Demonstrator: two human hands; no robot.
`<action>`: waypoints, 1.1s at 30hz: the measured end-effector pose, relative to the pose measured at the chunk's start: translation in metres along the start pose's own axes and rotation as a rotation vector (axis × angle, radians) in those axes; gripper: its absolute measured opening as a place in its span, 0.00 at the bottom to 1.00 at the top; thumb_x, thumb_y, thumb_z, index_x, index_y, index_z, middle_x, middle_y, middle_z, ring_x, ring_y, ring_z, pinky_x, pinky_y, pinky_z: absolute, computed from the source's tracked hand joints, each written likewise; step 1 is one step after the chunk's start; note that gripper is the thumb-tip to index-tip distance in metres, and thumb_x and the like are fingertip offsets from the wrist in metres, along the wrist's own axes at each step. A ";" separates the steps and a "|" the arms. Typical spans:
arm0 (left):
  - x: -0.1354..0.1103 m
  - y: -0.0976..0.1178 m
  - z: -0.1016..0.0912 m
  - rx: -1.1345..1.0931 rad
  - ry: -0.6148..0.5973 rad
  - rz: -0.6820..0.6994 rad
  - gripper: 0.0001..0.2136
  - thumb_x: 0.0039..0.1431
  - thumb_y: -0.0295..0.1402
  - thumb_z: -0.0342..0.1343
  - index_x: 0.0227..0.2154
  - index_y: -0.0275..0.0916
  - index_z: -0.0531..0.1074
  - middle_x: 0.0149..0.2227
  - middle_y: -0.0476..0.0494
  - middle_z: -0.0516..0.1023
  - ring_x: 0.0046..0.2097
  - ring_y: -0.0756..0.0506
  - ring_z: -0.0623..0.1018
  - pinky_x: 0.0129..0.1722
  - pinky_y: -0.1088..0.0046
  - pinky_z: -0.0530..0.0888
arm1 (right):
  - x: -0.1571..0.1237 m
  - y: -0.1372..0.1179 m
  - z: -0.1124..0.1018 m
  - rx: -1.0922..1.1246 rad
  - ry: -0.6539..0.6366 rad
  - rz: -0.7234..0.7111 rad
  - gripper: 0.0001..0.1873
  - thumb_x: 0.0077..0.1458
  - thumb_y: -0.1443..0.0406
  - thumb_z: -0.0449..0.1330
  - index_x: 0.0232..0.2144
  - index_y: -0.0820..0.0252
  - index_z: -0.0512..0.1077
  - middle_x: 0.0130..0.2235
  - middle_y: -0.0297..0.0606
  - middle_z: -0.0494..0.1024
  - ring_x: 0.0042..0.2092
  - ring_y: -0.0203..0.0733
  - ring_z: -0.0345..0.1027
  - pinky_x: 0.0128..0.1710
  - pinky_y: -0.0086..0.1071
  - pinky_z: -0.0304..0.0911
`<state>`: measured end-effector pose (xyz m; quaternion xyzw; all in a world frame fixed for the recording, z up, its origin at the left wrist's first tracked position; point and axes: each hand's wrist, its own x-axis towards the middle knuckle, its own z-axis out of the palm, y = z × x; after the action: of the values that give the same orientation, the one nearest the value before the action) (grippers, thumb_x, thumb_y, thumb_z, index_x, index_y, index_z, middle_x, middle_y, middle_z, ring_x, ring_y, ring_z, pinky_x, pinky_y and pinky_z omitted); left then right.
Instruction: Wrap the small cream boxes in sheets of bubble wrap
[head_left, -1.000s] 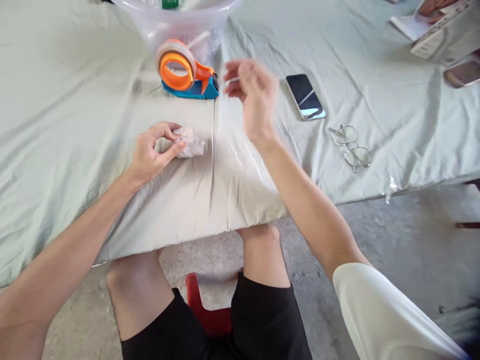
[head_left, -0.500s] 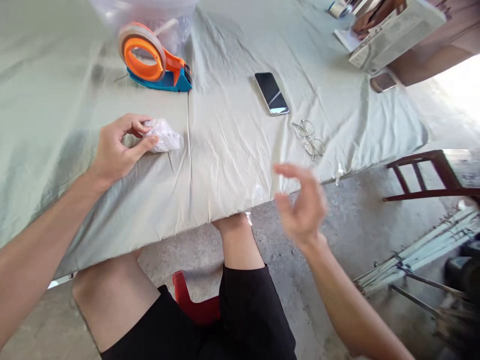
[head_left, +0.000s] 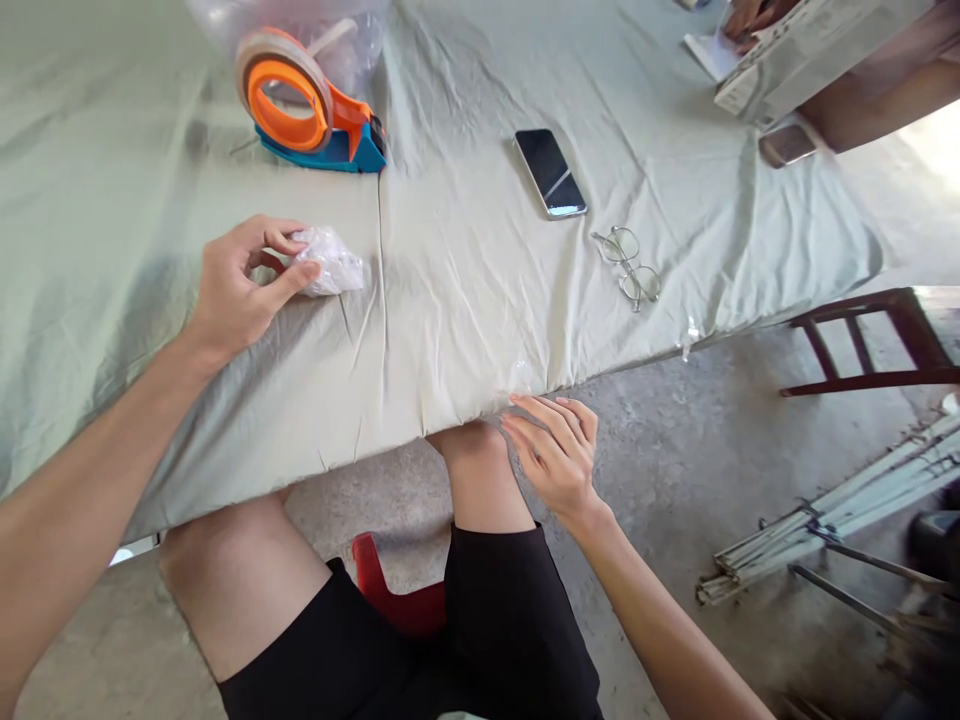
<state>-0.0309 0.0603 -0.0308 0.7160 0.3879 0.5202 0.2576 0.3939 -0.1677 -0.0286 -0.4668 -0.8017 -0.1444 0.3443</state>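
Observation:
My left hand (head_left: 238, 285) rests over the table and holds a small lump of clear plastic wrap (head_left: 330, 262) between thumb and fingers; what is inside it cannot be made out. My right hand (head_left: 556, 450) is at the table's front edge, just above my knee, with its fingers loosely bent and apart. A strip of clear tape (head_left: 520, 377) is stuck to the cloth right by those fingertips. Whether they touch the tape, I cannot tell. Beyond my left hand stands an orange and blue tape dispenser (head_left: 358, 145) with a roll on it.
A clear plastic bag (head_left: 360, 60) stands behind the dispenser. On the cloth-covered table (head_left: 450, 250) lie a phone (head_left: 551, 172) and eyeglasses (head_left: 628, 267). Another tape piece (head_left: 688, 338) hangs from the edge. At far right are a white box (head_left: 817, 60), another person's arm and a wooden chair (head_left: 885, 340).
My right hand has moved left and down to the table edge, by the tape strip. My left hand keeps its hold on the plastic-wrapped lump. The view has shifted slightly.

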 end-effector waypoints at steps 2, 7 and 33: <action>-0.001 0.003 0.001 0.015 0.006 0.009 0.20 0.54 0.53 0.84 0.37 0.50 0.82 0.51 0.50 0.92 0.48 0.34 0.89 0.37 0.50 0.81 | 0.005 0.001 -0.004 0.055 0.015 -0.001 0.19 0.69 0.76 0.71 0.49 0.42 0.84 0.50 0.33 0.95 0.42 0.50 0.92 0.48 0.49 0.81; -0.007 0.022 0.004 0.086 0.005 -0.024 0.20 0.66 0.55 0.75 0.40 0.44 0.80 0.54 0.41 0.90 0.53 0.36 0.90 0.41 0.51 0.82 | 0.023 -0.002 -0.016 0.337 0.017 0.328 0.13 0.71 0.73 0.71 0.44 0.47 0.86 0.43 0.33 0.94 0.43 0.47 0.90 0.44 0.44 0.81; -0.001 0.018 0.008 0.093 -0.070 0.096 0.11 0.75 0.51 0.68 0.43 0.51 0.81 0.38 0.53 0.85 0.36 0.47 0.73 0.33 0.58 0.75 | 0.290 -0.075 0.221 0.755 -0.072 0.106 0.18 0.81 0.69 0.54 0.57 0.39 0.78 0.59 0.18 0.88 0.63 0.36 0.78 0.68 0.34 0.76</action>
<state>-0.0180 0.0497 -0.0205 0.7625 0.3678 0.4880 0.2123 0.1430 0.1030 0.0177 -0.3528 -0.7848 0.1955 0.4705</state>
